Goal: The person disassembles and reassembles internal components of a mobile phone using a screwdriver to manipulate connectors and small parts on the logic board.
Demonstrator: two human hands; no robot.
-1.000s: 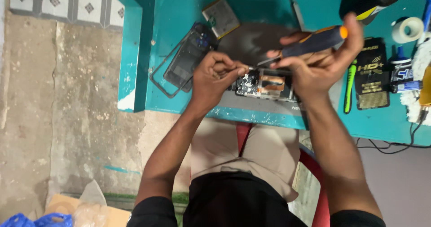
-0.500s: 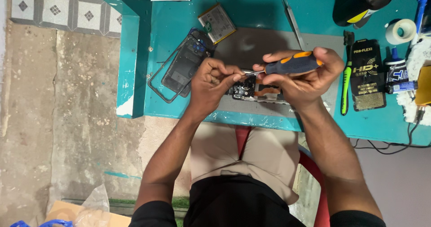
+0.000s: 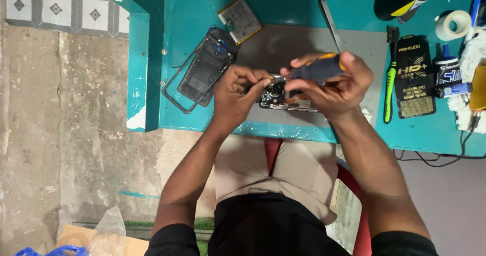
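An opened phone [image 3: 277, 97] with bare circuitry lies on a grey mat [image 3: 293, 43] near the front edge of a teal table [image 3: 354, 134]. My left hand [image 3: 237, 95] pinches at the phone's left end, fingertips on the board. My right hand [image 3: 334, 84] grips a screwdriver [image 3: 316, 69] with a dark handle and orange end, held level over the phone, tip pointing left toward my left fingers. Part of the phone is hidden under both hands.
A phone back cover and frame [image 3: 202, 71] lie left of the mat, a flat battery [image 3: 239, 20] behind them. Tweezers [image 3: 328, 18], a green-handled tool [image 3: 389, 91], a black packet [image 3: 415, 76], a tape roll [image 3: 453, 24] and small bottles [image 3: 450, 79] sit to the right.
Both hands have drawn closer together over the phone. The screwdriver has swung from tilted to roughly level, and the view has shifted slightly.
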